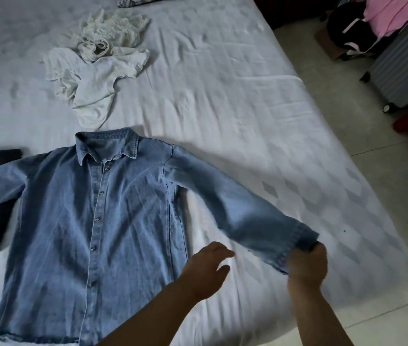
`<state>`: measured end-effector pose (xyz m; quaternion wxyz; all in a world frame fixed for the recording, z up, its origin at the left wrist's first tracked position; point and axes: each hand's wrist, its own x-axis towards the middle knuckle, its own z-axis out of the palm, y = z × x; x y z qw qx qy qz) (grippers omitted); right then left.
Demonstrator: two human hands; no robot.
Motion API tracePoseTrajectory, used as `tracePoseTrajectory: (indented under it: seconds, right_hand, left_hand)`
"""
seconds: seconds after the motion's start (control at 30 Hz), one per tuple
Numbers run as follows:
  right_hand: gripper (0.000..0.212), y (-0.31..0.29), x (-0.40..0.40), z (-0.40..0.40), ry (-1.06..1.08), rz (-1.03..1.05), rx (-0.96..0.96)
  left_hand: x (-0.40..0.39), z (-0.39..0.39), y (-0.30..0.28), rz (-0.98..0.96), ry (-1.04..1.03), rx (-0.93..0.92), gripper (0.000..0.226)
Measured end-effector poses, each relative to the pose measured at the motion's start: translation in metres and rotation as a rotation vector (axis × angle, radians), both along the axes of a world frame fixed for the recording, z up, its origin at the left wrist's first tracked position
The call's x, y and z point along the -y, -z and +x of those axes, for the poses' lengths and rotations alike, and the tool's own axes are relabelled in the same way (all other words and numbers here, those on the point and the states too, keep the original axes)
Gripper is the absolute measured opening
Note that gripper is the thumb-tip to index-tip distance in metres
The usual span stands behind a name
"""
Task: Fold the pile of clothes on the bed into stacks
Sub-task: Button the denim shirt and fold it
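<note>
Right hand (306, 263) pinches the cuff of a blue denim button-up shirt (98, 211); left hand (204, 267) hovers spread beside it, over the white-sheeted bed (223, 96) by a tiled floor (383, 283).

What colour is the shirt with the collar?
Light blue denim shirt, seen best in the head view.

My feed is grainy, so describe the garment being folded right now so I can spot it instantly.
On the white bed, look at the near edge, below the crumpled white clothes. The denim shirt lies flat, buttoned, collar pointing away. It is the only blue garment, and the right hand grips its sleeve cuff.
</note>
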<state>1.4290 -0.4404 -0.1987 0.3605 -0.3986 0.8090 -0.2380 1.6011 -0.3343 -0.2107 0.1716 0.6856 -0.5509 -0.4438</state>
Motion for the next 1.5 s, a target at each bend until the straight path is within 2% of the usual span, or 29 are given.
tracePoseTrajectory:
  seconds: [0.1,0.2,0.33,0.4,0.47,0.5,0.63,0.7,0.8,0.9,0.97,1.0,1.07,1.13,1.2,1.33,1.5]
  right_hand:
    - [0.056,0.003,0.006,-0.004,0.014,-0.020,-0.070]
    - [0.048,0.013,0.006,0.013,-0.251,-0.070,-0.152]
    - [0.040,0.025,0.007,0.054,-0.446,-0.066,-0.101]
    - [0.036,0.037,0.011,0.074,-0.554,-0.044,-0.076]
    - [0.036,0.053,0.015,0.095,-0.676,0.026,-0.053]
    - [0.038,0.060,0.015,0.104,-0.748,0.059,-0.049]
    - [0.042,0.098,0.019,0.146,-1.000,0.081,-0.143]
    - [0.043,0.110,0.027,0.167,-1.028,0.013,-0.178]
    - [0.053,0.127,0.043,0.198,-1.103,-0.265,-0.259]
    - [0.064,0.133,0.049,0.235,-1.479,-0.447,-0.411]
    - [0.059,0.143,0.052,0.254,-1.752,-0.561,-0.505]
    - [0.057,0.155,0.059,0.255,-1.818,-0.588,-0.581]
    - [0.063,0.179,0.077,0.247,-1.813,-0.479,-0.713]
    - [0.065,0.185,0.091,0.240,-1.747,-0.349,-0.791]
    - [0.059,0.178,0.089,0.250,-1.674,-0.321,-0.820]
    - [0.043,0.154,0.063,0.303,-1.487,-0.532,-0.650]
    - [0.024,0.149,0.039,0.396,-1.524,-0.601,-0.389]
  left_hand:
    - [-0.003,0.015,0.013,0.134,0.013,0.132,0.047]
    - [-0.006,0.026,0.024,0.154,-0.042,0.163,0.033]
    - [-0.009,0.040,0.030,0.186,-0.113,0.127,0.031]
    - [-0.009,0.050,0.028,0.260,-0.143,0.119,0.042]
    - [-0.011,0.063,0.035,0.295,-0.184,0.113,0.071]
    - [-0.011,0.070,0.038,0.321,-0.206,0.126,0.075]
    - [-0.012,0.099,0.063,0.397,-0.273,0.200,0.037]
    - [-0.013,0.112,0.078,0.408,-0.291,0.223,0.035]
    - [-0.010,0.131,0.093,0.361,-0.374,0.288,0.040]
    - [-0.006,0.151,0.107,0.325,-0.443,0.378,0.048]
    - [-0.004,0.166,0.117,0.325,-0.417,0.446,0.055]
    - [-0.003,0.171,0.120,0.342,-0.369,0.490,0.059]
    - [-0.007,0.185,0.128,0.388,-0.250,0.552,0.068]
    - [-0.013,0.199,0.131,0.414,-0.177,0.528,0.073]
    - [-0.020,0.210,0.133,0.307,-0.168,0.509,0.069]
    - [-0.034,0.251,0.134,-0.109,-0.421,0.419,0.046]
    - [-0.031,0.337,0.144,-0.185,-0.614,0.425,0.034]
